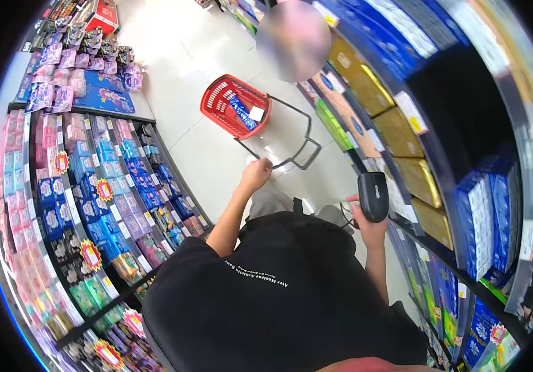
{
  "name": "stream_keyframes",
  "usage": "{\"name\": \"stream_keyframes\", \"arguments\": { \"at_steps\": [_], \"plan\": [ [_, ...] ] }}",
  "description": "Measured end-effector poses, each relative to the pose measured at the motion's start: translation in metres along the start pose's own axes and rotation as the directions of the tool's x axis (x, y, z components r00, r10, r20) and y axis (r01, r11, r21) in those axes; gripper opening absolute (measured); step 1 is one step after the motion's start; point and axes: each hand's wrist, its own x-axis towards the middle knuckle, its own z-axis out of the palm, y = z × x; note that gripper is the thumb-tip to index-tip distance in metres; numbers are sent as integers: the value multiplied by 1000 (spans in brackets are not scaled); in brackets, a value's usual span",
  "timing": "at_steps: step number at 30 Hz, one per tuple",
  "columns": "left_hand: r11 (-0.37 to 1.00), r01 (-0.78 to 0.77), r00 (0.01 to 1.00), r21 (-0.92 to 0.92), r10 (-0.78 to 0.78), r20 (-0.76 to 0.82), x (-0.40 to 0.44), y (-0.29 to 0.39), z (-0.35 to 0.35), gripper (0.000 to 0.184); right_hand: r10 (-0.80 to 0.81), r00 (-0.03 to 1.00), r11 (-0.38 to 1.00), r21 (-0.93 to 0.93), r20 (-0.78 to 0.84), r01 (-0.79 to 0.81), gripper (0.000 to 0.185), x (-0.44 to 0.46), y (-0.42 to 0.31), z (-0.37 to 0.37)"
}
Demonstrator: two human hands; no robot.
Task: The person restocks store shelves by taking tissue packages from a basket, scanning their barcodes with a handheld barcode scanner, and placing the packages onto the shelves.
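Observation:
My left hand is closed around the long black handle of a red shopping basket. The basket is on the floor ahead of me, tilted towards me. Inside it lies a blue patterned package with a small white item beside or on it. In my right hand I grip a black handheld barcode scanner, close to the right-hand shelf. A thin dark cord or strap hangs by the right fingers. My right fingers are partly hidden behind the scanner.
Shelves of small tissue-like packs run along my left, with red and yellow price tags. On the right, shelves hold gold packs and blue packs. Pale floor tiles lie between. A round blurred patch covers part of the upper right.

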Motion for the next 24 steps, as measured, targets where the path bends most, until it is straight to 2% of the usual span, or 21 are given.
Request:
{"name": "stream_keyframes", "arguments": {
  "at_steps": [1,3,4,5,6,9,11,13,15,17,19,21,23,24],
  "plan": [
    [996,54,998,-67,-53,29,0,-28,-4,19,12,1000,1000,-5,-4,-12,17,9,5,23],
    [987,98,994,-130,-89,71,12,-89,-12,22,163,986,986,37,34,-165,15,32,19,68],
    [974,108,992,-201,-94,81,23,-116,-15,23,156,985,986,45,69,-159,20,43,40,90],
    [954,125,990,-273,-100,101,34,-142,-21,24,158,987,985,62,33,-159,20,53,54,116],
    [955,119,988,-273,-87,126,48,-168,-29,24,210,977,973,90,35,-213,18,61,63,140],
    [892,262,958,-369,-196,208,84,-232,-41,23,307,951,940,144,33,-309,12,80,66,187],
    [858,382,914,-343,-294,280,112,-270,-48,22,306,951,943,148,-35,-298,13,91,71,209],
    [844,416,898,-337,-325,296,135,-315,-30,22,353,935,923,179,-40,-341,19,93,89,215],
    [850,435,893,-297,-365,264,163,-351,-17,22,432,898,778,538,-80,-326,22,100,107,226],
    [839,463,882,-286,-402,246,190,-381,10,22,508,857,713,600,-85,-363,31,105,119,231],
    [857,437,897,-275,-390,208,215,-415,46,23,517,852,717,586,-86,-376,31,112,155,229],
    [875,404,913,-267,-371,168,243,-438,79,24,514,842,762,539,-166,-359,31,124,197,227],
    [937,340,940,-79,-335,67,271,-451,99,29,413,855,861,442,-314,-253,31,139,247,218],
    [931,365,926,-20,-361,110,287,-457,108,33,368,848,897,384,-381,-216,32,150,268,214]
  ]
}}
